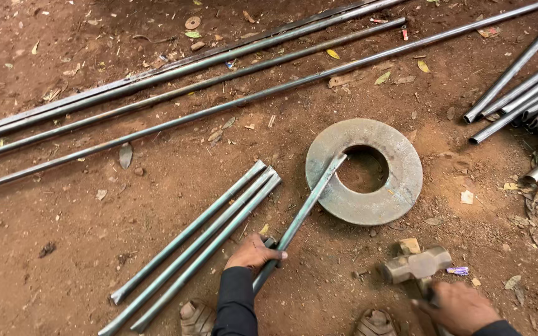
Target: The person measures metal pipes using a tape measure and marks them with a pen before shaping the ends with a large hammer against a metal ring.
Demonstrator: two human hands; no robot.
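At the bottom edge of the view, two sandalled feet (197, 317) rest on the bare dirt ground (63, 249), one on each side of the dark left sleeve. The right hand (459, 307) is closed around the handle of a sledgehammer (417, 266), whose blocky steel head hovers or rests just above the soil, near a small purple scrap (457, 270); whether the head touches the ground cannot be told. The left hand (253, 252) is wrapped around the near part of a slim metal tube (300, 218), fingers curled over it. This tube slants up and to the right, and its far end lies on the rim of a heavy steel ring (400, 180), a flat grey disc with a round hole in the middle, lying flat on the soil. The tube's tip looks flattened where it meets the ring.

Just left of the left hand, three short tubes (197, 246) lie side by side, touching one another, on the same slant. Farther right, at the frame's edge, a heap of cut tubes (524, 99) is stacked with open ends facing inward. Beyond all this, several long pipes (219, 78) run across the ground from lower left to upper right, roughly parallel, among dry leaves and scattered litter.
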